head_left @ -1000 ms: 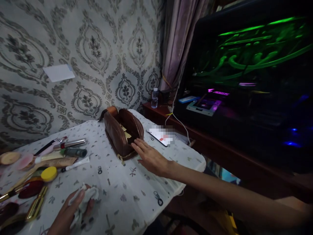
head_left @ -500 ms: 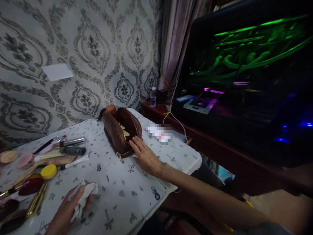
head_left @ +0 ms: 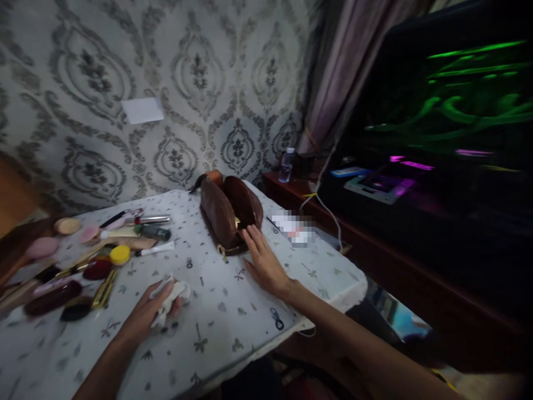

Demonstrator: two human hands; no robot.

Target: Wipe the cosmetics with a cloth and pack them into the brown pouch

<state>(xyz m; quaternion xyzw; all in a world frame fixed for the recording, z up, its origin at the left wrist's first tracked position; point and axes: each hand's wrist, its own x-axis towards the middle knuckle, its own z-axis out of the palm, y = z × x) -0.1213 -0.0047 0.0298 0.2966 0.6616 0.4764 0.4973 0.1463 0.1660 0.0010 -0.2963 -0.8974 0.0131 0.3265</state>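
A brown zippered toiletry bag (head_left: 219, 214) stands on the patterned white tablecloth, its top unzipped and a bit of gold-coloured content showing inside. My right hand (head_left: 266, 264) reaches to the bag's near right edge; its fingers are stretched out, with their tips at the opening and the thumb apart below. Closed around a crumpled white tissue (head_left: 177, 291), my left hand (head_left: 156, 308) rests low over the tablecloth, left of the bag. Further left lie scattered cosmetics, among them a yellow-lidded jar (head_left: 120, 255), a dark green tube (head_left: 156, 231) and makeup brushes (head_left: 97, 268).
A pixelated flat item (head_left: 293, 228) lies right of the bag. A clear bottle (head_left: 286, 165) stands on the dark wooden desk (head_left: 270, 180), where a white cable (head_left: 328, 214) hangs down. A large dark case with green light fills the right side. Patterned wallpaper backs the table.
The view has swung left, so everything sits further right and more cosmetics show. My right hand stays at the bag's edge, and the left still holds the tissue.
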